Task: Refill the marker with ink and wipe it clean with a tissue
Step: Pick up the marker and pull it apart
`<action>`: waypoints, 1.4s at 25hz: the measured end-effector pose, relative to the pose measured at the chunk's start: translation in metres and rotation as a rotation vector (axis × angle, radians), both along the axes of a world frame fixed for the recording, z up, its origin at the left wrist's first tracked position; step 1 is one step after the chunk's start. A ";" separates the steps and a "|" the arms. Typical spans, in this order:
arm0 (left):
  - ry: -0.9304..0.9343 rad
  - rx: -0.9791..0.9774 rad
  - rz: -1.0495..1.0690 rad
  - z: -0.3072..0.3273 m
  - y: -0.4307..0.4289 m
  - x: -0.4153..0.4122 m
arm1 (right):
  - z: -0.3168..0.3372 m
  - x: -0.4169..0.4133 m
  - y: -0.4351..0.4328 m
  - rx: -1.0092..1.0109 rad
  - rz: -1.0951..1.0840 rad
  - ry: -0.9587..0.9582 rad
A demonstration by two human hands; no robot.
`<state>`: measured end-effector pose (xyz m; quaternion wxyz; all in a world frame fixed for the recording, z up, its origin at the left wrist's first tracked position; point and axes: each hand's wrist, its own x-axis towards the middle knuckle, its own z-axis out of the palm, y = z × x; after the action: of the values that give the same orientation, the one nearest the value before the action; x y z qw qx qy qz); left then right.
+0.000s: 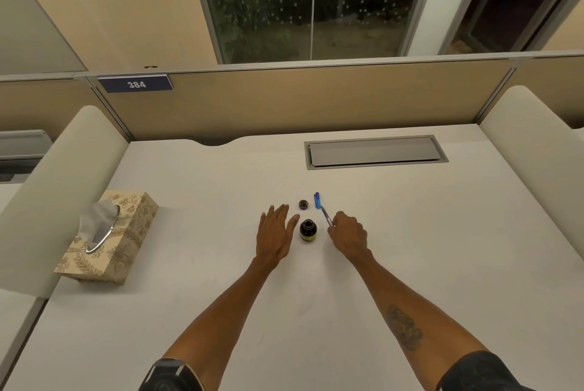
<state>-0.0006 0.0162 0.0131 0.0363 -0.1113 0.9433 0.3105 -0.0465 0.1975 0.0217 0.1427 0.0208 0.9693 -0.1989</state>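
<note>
Right hand point(347, 232) clamped on slim, light marker point(326, 216), tip angled over open ink bottle point(308, 229) mid-desk point(221, 296). Left hand point(275, 232) flat, fingers apart, beside bottle. Glass likely tippable; best steadied at base.

Legible text: the number "384", white on a dark blue plate point(136, 84) fixed to the partition panel point(284, 100). The ink bottle point(308, 229) label is unreadable.

Matt white desk point(221, 264); glossy dark glass ink bottle point(308, 229); shiny blue plastic marker cap point(317, 200); patterned card tissue box point(126, 232) dispensing soft paper tissue point(96, 221).
</note>
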 end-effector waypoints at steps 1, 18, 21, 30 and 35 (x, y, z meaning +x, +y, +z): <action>0.038 0.016 0.007 0.006 0.001 -0.005 | 0.008 -0.005 -0.002 -0.016 -0.016 0.022; 0.126 0.970 0.095 0.073 0.007 -0.061 | 0.076 -0.024 -0.022 -0.857 -0.026 0.030; 0.089 0.999 0.087 0.074 0.005 -0.059 | 0.077 -0.021 -0.021 -0.883 -0.005 -0.018; 0.060 1.024 0.075 0.081 0.012 -0.061 | 0.082 -0.019 -0.026 -1.075 -0.086 -0.255; 0.109 1.004 0.093 0.081 0.017 -0.065 | 0.086 -0.019 -0.026 -1.111 -0.174 -0.182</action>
<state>-0.0659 0.0336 0.0937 0.0225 -0.1056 0.6724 0.7322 -0.0655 0.1716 0.1072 0.1983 0.0394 0.6976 -0.6873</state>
